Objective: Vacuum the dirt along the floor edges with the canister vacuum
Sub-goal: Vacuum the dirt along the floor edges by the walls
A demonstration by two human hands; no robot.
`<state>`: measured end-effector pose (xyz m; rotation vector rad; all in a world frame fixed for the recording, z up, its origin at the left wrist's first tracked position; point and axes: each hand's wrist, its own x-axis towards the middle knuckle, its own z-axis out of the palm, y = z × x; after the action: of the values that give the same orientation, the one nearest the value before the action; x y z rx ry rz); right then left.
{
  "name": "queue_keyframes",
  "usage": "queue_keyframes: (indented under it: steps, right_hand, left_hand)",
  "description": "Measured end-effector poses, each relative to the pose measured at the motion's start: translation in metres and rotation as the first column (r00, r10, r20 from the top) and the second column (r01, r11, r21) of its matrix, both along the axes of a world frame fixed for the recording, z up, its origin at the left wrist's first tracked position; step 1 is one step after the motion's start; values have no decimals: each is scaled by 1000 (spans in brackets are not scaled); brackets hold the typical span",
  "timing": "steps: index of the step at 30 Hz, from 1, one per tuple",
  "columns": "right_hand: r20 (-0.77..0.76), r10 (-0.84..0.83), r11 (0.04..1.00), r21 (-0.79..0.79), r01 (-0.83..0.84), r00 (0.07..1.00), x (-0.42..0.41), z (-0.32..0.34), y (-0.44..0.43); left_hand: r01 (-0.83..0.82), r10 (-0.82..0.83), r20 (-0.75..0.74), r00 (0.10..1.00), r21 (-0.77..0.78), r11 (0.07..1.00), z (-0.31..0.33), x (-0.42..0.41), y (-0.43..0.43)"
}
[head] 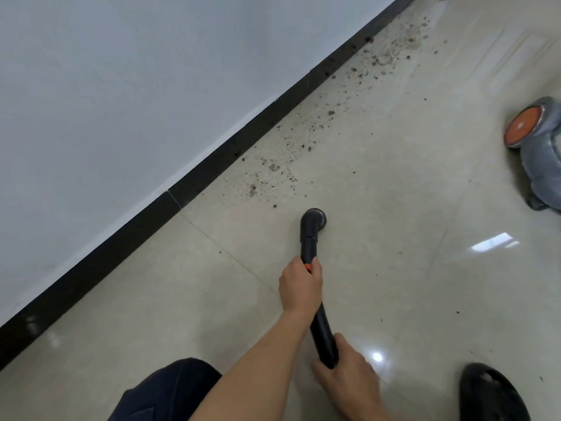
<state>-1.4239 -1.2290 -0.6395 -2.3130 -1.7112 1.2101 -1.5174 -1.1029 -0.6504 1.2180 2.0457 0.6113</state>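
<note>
The black plastic wand (309,247) of the vacuum runs up the middle of the view. It's a smooth, hard tube that curves at the handle end and ends in a small round nozzle (315,218) on an elbow. The nozzle is down at the floor (379,268), though I can't tell if it's actually touching. It's a bit out from the wall edge and just short of the nearest crumbs.

Left hand (300,287) has its grip wrapped round the straight part, right at a little orange band (308,266). Right hand (343,375) has its grip curled round the curved handle end, lower down.

The dirt (273,174) is a gritty grey-brown scatter of specks and small clumps. It trails along the black baseboard (243,141), gets thicker further away, and some bits sit up against the baseboard itself. Above that is a plain, matte white wall (121,86). The floor is glossy beige tile with thin grout lines and bright light reflections.

The canister vacuum (540,159) sits off at the right edge, well apart from the nozzle. It has a rounded grey-blue body with an orange wheel (522,126), and it's a bit blurry. There's a black sandal (491,393) at bottom right and a knee (170,387) in dark denim at bottom left. Between the nozzle and the dirt it's just tile.
</note>
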Motion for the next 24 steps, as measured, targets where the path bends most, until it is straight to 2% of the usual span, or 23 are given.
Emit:
queue_keyframes:
  steps: [4, 9, 14, 19, 21, 24]
  right_hand:
    - [-7, 13, 1000, 3, -13, 1000, 10, -2, 6]
    - [-15, 236, 971, 31, -236, 972, -10, -6, 46]
    - [-55, 343, 939, 32, -342, 938, -40, -12, 45]
    - [-117, 314, 949, 57, -310, 942, -53, -26, -13]
    - [-136, 311, 950, 73, -303, 941, -57, -31, -28]
    - [-103, 403, 913, 110, -393, 909, -63, -34, -34]
  left_hand:
    - [10, -10, 4, 1000, -9, 1000, 3, 5, 5]
    - [-203, 203, 15, 979, 20, 979, 6, -43, 17]
    - [-297, 297, 7, 955, 14, 955, 5, -81, 3]
    - [-253, 238, -156, 959, -88, 963, -3, -106, -56]
    - [-223, 207, -156, 966, -94, 970, -6, -115, -72]
    - [-245, 233, -132, 963, -80, 966, -12, -130, -86]
